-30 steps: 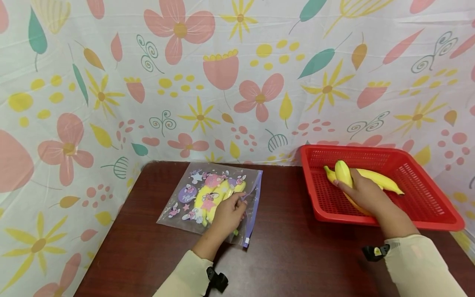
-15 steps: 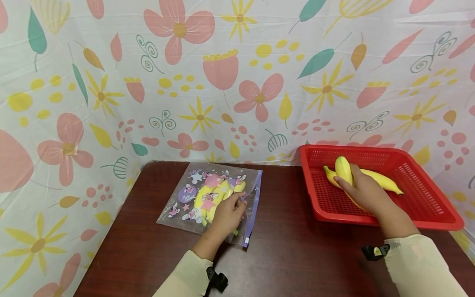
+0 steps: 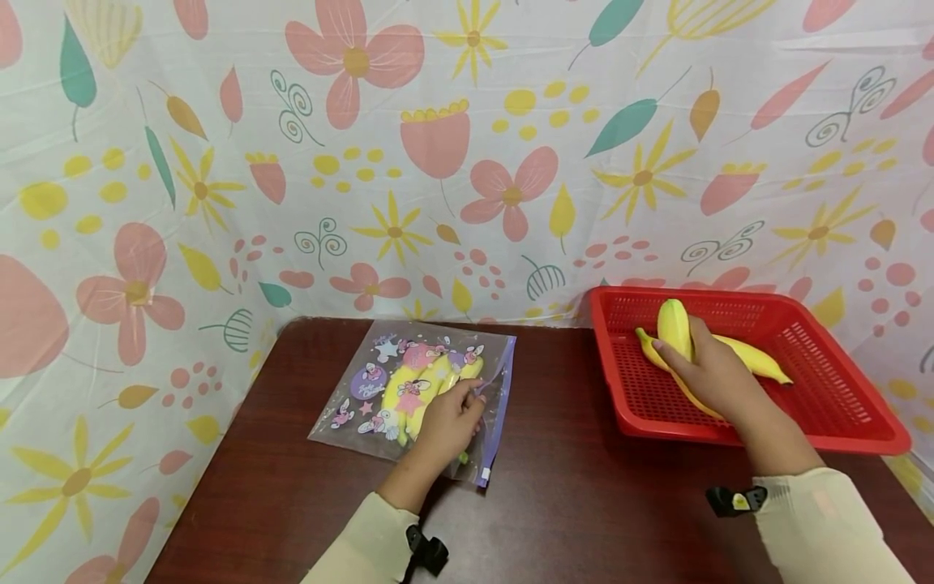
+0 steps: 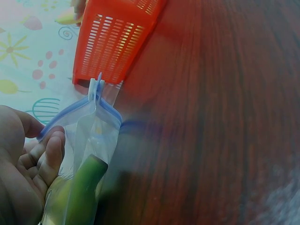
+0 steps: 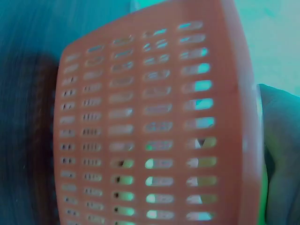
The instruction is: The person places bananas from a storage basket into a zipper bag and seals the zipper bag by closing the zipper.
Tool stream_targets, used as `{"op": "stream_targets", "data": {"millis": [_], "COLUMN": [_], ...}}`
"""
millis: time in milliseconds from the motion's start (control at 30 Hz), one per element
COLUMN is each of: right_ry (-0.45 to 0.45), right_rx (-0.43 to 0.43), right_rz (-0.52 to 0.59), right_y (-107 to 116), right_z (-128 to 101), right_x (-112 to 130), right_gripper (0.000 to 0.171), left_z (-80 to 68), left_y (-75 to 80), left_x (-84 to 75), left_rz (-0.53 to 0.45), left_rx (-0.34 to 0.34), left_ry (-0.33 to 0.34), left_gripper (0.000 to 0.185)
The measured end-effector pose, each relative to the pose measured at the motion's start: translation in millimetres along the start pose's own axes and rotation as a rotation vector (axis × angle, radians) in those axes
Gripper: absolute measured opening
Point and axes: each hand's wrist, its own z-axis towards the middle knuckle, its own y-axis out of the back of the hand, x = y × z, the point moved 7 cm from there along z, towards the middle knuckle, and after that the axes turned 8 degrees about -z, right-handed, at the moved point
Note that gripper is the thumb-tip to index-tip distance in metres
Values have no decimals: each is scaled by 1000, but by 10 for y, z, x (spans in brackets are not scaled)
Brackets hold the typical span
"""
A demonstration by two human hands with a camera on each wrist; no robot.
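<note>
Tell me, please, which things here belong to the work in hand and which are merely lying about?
In hand:
- yellow banana, gripped by the right hand
- clear printed zip bag holding bananas, with the left hand on it
- red perforated plastic basket with more bananas

Merely about:
- dark brown wooden table
- flowered cloth backdrop

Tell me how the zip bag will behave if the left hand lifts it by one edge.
The bag looks like thin film, so it would likely sag. The bananas inside would probably slide toward the low end. Its slider end looks partly open, so they might slip out.
</note>
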Motion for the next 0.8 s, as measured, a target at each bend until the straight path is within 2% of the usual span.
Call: {"op": "stream_targets", "data": {"millis": [400, 667, 800], "right_ry": [35, 80, 97], "right_rx": [-29, -95, -117], "right_rz": [87, 126, 148], "right_y": [120, 169, 174], "right_z": [-167, -235, -278], "right_x": [267, 381, 443], "right_gripper": [92, 91, 86], "left_z": [2, 3, 7], "left_y": [-2, -5, -6], "left_x": [9, 15, 12], "left_rz": [1, -1, -3], "left_rx": [-6, -6, -5], "left_ry": [-5, -5, -10], "left_gripper": [29, 29, 29]}}
